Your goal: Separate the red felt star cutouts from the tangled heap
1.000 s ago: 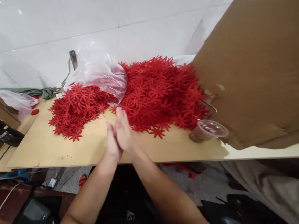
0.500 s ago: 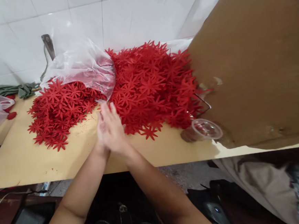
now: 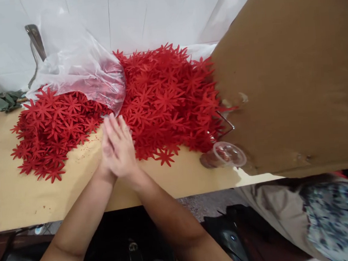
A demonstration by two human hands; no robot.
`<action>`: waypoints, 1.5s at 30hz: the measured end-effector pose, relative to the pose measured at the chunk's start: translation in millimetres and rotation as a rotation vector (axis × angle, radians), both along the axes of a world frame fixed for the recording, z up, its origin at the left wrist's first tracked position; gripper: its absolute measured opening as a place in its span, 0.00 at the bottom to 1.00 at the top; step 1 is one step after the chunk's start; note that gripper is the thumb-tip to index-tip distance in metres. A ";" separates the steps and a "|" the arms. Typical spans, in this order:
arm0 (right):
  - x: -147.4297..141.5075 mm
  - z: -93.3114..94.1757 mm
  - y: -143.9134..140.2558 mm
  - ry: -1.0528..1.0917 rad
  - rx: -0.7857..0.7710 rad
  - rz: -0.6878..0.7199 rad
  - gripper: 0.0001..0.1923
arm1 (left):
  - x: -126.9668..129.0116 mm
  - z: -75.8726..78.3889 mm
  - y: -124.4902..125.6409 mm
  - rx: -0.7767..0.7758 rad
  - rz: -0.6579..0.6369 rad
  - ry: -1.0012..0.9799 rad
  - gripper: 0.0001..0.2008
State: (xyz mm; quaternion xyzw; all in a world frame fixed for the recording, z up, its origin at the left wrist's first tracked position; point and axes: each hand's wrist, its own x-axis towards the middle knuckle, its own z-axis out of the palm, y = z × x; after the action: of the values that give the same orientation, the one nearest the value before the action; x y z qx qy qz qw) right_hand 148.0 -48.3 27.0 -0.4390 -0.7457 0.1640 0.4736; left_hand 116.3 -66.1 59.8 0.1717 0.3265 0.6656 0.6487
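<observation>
My right hand (image 3: 122, 152) lies palm to palm against my left hand (image 3: 106, 148) above the table, with its fingers stretched out flat. The left hand is largely covered by the right, and its visible part looks flat too. No object shows between the palms. Just beyond my fingertips is the edge of a clear plastic bag (image 3: 94, 78). On the left spreads a pile of red flower-shaped cutouts (image 3: 50, 132), partly under the bag. A larger heap of the same red cutouts (image 3: 165, 99) rises to the right of my hands.
A tall brown board (image 3: 287, 77) stands at the right. Beside it a clear plastic cup (image 3: 230, 154) is tilted on the table (image 3: 166, 183), near a bent metal wire (image 3: 229, 124). Green cloth (image 3: 9, 100) lies far left. A person's patterned garment (image 3: 337, 218) shows at lower right.
My hands stay pressed together. The view has shifted to the right, so the piles and cup appear further left. The piles look unchanged.
</observation>
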 end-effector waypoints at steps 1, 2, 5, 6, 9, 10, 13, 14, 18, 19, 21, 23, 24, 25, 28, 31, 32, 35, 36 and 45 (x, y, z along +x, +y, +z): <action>2.8 -0.2 5.6 0.036 -0.029 -0.040 0.38 | 0.1 -2.7 0.1 0.030 -0.080 -0.032 0.25; 5.9 -0.7 11.6 0.081 -0.071 -0.082 0.39 | -0.3 -6.4 0.1 0.030 -0.188 -0.056 0.27; 10.4 -2.1 16.1 0.155 -0.158 -0.139 0.39 | -1.7 -16.3 -0.2 0.007 -0.367 -0.069 0.30; 8.9 -1.9 11.6 0.127 -0.136 -0.116 0.39 | -1.5 -17.7 -0.1 0.054 -0.287 -0.068 0.28; 1.9 1.2 -2.6 0.019 -0.013 -0.056 0.38 | 0.5 -16.0 -0.7 0.228 0.052 -0.078 0.22; 1.2 2.4 -2.4 0.027 -0.003 -0.056 0.38 | 0.8 -14.5 -1.3 0.217 0.047 -0.068 0.22; 7.0 1.8 13.8 0.191 -0.100 -0.129 0.41 | -0.5 -12.1 -2.3 0.064 -0.208 -0.009 0.26; 9.4 -0.2 19.8 0.268 -0.154 -0.177 0.42 | -1.2 -12.4 -1.5 0.016 -0.265 0.005 0.27; 8.8 -11.5 17.0 0.368 -0.209 -0.138 0.39 | -0.6 -16.4 8.5 0.011 -0.217 0.027 0.26; 7.8 -13.5 11.8 0.368 -0.201 -0.094 0.39 | 1.0 -17.3 10.2 0.030 -0.170 0.033 0.26; 9.6 -15.0 5.8 0.412 -0.234 -0.057 0.40 | 6.0 -18.7 8.8 0.036 -0.127 0.064 0.25; 17.7 -13.4 10.1 0.503 -0.315 -0.087 0.42 | 12.6 -19.8 1.8 0.031 -0.206 0.122 0.24; 22.9 -12.0 15.1 0.561 -0.356 -0.127 0.42 | 15.8 -20.3 -2.2 0.030 -0.255 0.153 0.23; 27.6 -10.6 20.5 0.621 -0.387 -0.175 0.42 | 18.5 -20.8 -5.3 0.025 -0.282 0.178 0.22; 30.9 -7.8 26.3 0.773 -0.425 -0.251 0.40 | 21.4 -21.9 -1.9 -0.027 -0.260 0.186 0.22; 14.7 -9.4 8.5 0.818 -0.457 -0.121 0.37 | 14.0 -21.6 18.7 -0.066 -0.078 0.119 0.26; 7.3 -10.9 -0.4 0.818 -0.472 -0.069 0.36 | 9.3 -21.5 26.6 -0.078 0.010 0.109 0.26; -11.5 -16.3 -24.7 0.830 -0.488 -0.010 0.32 | -8.2 -21.8 45.2 -0.108 0.203 0.076 0.24; -15.7 -17.8 -30.0 0.850 -0.493 -0.014 0.30 | -13.7 -22.5 49.2 -0.119 0.225 0.050 0.24; -17.6 -15.2 -26.2 1.304 -0.786 0.098 0.21 | -16.8 -37.7 41.2 0.160 0.425 0.662 0.20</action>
State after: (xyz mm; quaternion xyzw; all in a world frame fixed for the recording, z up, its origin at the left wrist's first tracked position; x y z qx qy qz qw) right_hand 130.4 -74.5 11.8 -0.3561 -0.2204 0.6642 0.6193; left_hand 99.5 -24.9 22.1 0.3558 0.4932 0.7169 0.3410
